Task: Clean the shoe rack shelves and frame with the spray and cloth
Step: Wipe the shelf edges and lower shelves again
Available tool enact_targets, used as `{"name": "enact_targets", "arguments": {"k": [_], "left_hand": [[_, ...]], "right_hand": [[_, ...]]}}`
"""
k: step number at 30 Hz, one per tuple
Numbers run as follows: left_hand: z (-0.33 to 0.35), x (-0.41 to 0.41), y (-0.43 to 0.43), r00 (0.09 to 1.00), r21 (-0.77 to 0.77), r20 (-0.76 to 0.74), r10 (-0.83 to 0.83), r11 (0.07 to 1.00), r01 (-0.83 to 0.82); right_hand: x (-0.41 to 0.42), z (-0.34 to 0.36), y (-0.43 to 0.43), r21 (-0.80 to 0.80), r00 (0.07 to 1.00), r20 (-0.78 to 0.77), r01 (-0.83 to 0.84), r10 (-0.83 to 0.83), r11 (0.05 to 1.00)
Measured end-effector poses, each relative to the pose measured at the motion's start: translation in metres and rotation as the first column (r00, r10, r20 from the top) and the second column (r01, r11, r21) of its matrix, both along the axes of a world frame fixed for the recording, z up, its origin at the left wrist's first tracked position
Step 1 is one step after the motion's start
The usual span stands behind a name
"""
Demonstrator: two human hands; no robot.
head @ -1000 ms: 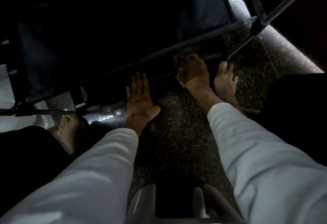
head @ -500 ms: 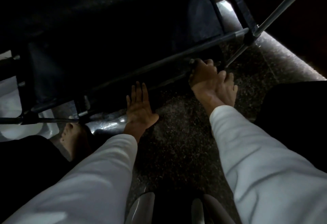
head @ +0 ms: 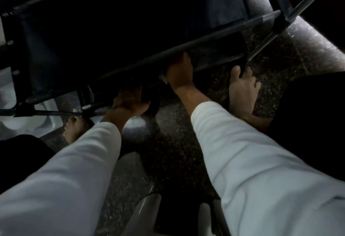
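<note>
Your right hand [head: 180, 75] clutches the cloth [head: 163, 77] beneath the shoe rack's front bar [head: 224, 35]; your left hand [head: 128, 103] rests flat on the speckled floor [head: 177, 142].

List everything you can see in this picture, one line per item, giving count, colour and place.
shoe rack: one, dark fabric shelves, grey metal tubes, top half
floor: one, dark speckled, below rack
cloth: one, pale, under right hand at the rail
pale curved objects: two, bottom centre, unidentifiable
white object: one, left edge
feet: two, bare, either side
sleeves: two, white, foreground
left hand: one, lower left rack corner, grip unclear
right hand: one, gripping cloth
</note>
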State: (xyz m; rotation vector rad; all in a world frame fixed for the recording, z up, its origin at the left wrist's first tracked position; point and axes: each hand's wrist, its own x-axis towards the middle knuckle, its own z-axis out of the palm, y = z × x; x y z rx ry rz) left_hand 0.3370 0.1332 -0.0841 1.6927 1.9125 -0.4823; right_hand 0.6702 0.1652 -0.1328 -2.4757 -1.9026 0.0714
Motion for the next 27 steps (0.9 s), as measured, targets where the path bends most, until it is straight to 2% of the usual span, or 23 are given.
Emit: {"name": "enact_targets", "arguments": {"k": [2, 4, 7, 8, 9, 11, 12, 13, 14, 15, 16, 17, 19, 23, 27], "left_hand": [[0.002, 0.001, 0.005, 0.999, -0.030, 0.003, 0.034, 0.999, -0.034], [0.003, -0.001, 0.008, 0.998, -0.045, 0.009, 0.060, 0.997, -0.059], [0.007, 0.003, 0.008, 0.999, -0.055, 0.002, 0.052, 0.997, -0.052], [0.008, 0.007, 0.009, 0.999, -0.051, -0.007, 0.052, 0.997, -0.052], [0.009, 0.014, 0.011, 0.999, -0.028, -0.014, 0.040, 0.999, -0.040], [0.003, 0.031, 0.018, 1.000, 0.071, 0.015, -0.014, 0.997, 0.013], [0.001, 0.041, 0.022, 0.998, 0.126, 0.045, -0.054, 0.991, 0.048], [-0.005, 0.052, 0.028, 0.993, 0.157, 0.071, -0.096, 0.984, 0.084], [-0.007, 0.062, 0.034, 0.988, 0.167, 0.081, -0.134, 0.979, 0.119], [-0.009, 0.073, 0.039, 0.984, 0.170, 0.077, -0.163, 0.974, 0.148], [-0.012, 0.080, 0.045, 0.981, 0.178, 0.068, -0.184, 0.969, 0.170], [-0.014, 0.086, 0.049, 0.979, 0.179, 0.060, -0.195, 0.967, 0.181], [-0.017, 0.092, 0.054, 0.976, 0.130, 0.022, -0.218, 0.968, 0.214], [-0.019, 0.087, 0.059, 0.971, 0.050, 0.038, -0.237, 0.971, 0.235], [-0.017, 0.083, 0.060, 0.967, 0.027, 0.087, -0.239, 0.971, 0.238]], "right_hand": [[0.013, -0.009, -0.004, -0.039, 1.000, -0.005, 0.023, -0.024, 0.999], [-0.001, -0.002, 0.006, -0.168, 0.998, -0.023, -0.063, 0.060, 0.984], [-0.028, 0.027, 0.052, -0.134, 0.986, -0.169, -0.035, 0.012, 0.990], [-0.037, 0.050, 0.068, -0.053, 0.965, -0.263, -0.032, 0.017, 0.998], [-0.050, 0.084, 0.075, -0.098, 0.925, -0.378, -0.081, 0.038, 0.992], [-0.065, 0.147, 0.063, -0.166, 0.869, -0.488, -0.183, 0.080, 0.969], [-0.070, 0.200, 0.047, -0.232, 0.830, -0.555, -0.209, 0.047, 0.950], [-0.069, 0.233, 0.020, -0.227, 0.842, -0.527, -0.270, 0.115, 0.935], [-0.075, 0.242, 0.017, -0.198, 0.816, -0.556, -0.313, 0.156, 0.929], [-0.088, 0.223, 0.025, -0.184, 0.826, -0.521, -0.353, 0.214, 0.917], [-0.093, 0.176, 0.039, -0.147, 0.871, -0.402, -0.365, 0.281, 0.919], [-0.105, 0.123, 0.050, -0.016, 0.908, -0.306, -0.307, 0.287, 0.952], [-0.119, 0.072, 0.051, -0.005, 0.916, -0.290, -0.291, 0.277, 0.957], [-0.090, 0.055, 0.070, 0.034, 0.901, -0.388, -0.194, 0.192, 0.980], [-0.069, 0.044, 0.088, 0.022, 0.965, -0.241, -0.100, 0.103, 0.995]]}}
